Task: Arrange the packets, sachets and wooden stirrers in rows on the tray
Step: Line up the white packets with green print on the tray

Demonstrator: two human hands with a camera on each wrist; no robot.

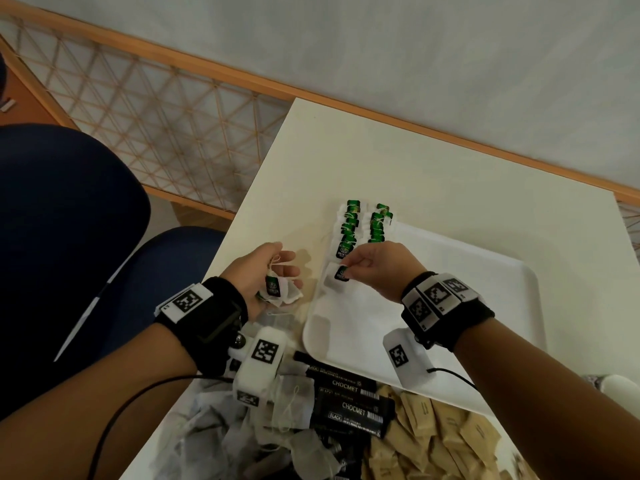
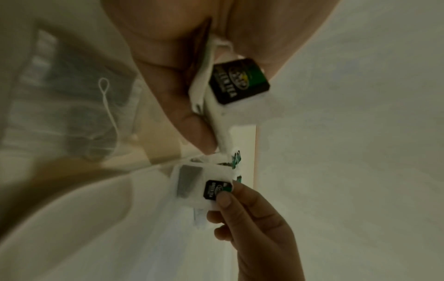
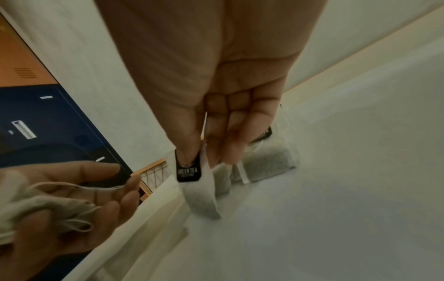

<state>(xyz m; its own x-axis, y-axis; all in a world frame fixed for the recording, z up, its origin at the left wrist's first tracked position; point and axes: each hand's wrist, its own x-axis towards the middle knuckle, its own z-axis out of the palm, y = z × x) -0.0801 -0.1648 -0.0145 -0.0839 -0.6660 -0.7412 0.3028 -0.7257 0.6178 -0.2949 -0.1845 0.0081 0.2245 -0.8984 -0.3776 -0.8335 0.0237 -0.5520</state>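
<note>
Right hand (image 1: 372, 268): thumb and forefinger pinch the green-and-black paper tag of a white tea bag (image 1: 337, 277), which is lowered at the near end of the left row on the white plastic tray (image 1: 502, 306). Left hand (image 1: 266, 271): fingers loosely curled round a small bunch of spare white tea bags with green tags (image 1: 278, 289), held just off the tray's left edge, above the cream table (image 1: 346, 150).

Progress, as judged: early. Two short rows of green-tagged tea bags (image 1: 363, 223) lie at the tray's far left corner; the rest of the tray is bare. A heap of grey tea bags (image 1: 249, 427), black "CHOCMET" sachets (image 1: 353, 410) and brown paper packets (image 1: 450, 438) waits near the person. No wooden stirrers are discernible.

Views compared: only the head view shows rows and heap. The right wrist view alone shows the bag hanging folded beneath the pinched tag. The left wrist view shows the held bunch edge-on
</note>
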